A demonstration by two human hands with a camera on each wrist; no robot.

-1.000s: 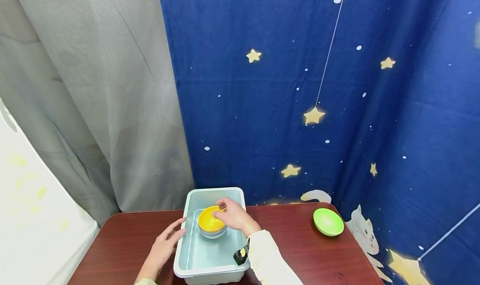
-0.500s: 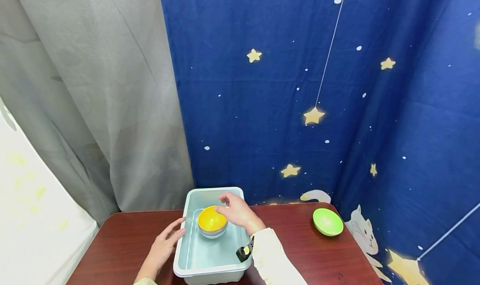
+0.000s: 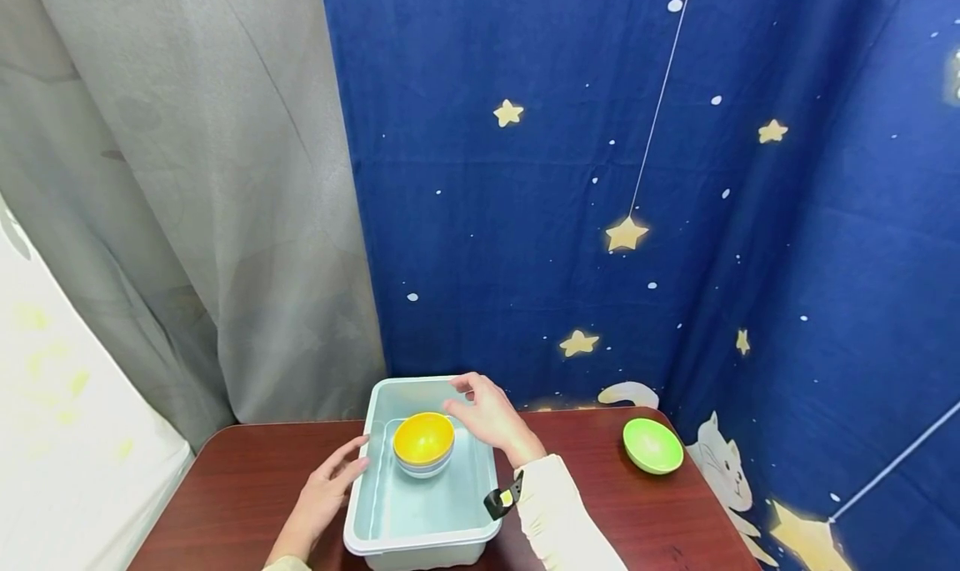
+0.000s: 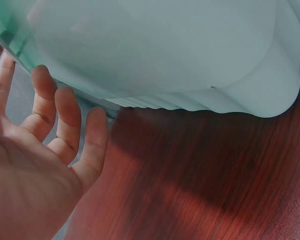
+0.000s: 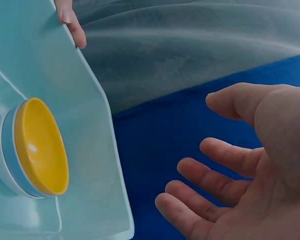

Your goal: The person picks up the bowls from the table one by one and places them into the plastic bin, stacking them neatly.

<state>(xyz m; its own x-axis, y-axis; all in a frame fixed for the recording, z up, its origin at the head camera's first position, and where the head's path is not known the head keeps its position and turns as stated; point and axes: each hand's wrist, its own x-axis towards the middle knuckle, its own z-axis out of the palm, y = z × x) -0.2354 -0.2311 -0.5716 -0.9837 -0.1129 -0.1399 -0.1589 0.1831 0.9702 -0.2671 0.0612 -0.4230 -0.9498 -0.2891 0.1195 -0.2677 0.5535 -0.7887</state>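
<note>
A pale blue-green plastic bin [image 3: 408, 513] stands on the table, and inside it sits a stack of nested bowls. The top one is a yellow bowl [image 3: 424, 439]; beneath its rim show a blue bowl [image 5: 21, 155] and a white bowl [image 5: 1, 150]. My left hand [image 3: 324, 489] rests with its fingertips at the bin's left rim, fingers loosely bent. Over the bin's right rim hovers my right hand [image 3: 491, 414], thumb and fingers spread apart, holding nothing. In the right wrist view a gap separates it from the yellow bowl.
A green bowl [image 3: 653, 446] lies near the right edge of the dark red wooden table [image 3: 592, 479]. Behind the table hang a grey curtain [image 3: 292, 262] and a blue star-patterned curtain [image 3: 517, 246]. A white cloth surface [image 3: 67, 438] is at the left.
My right hand has moved away from the yellow bowl, to the right and toward the back, leaving it on the stack. My left hand stays at the bin's rim.
</note>
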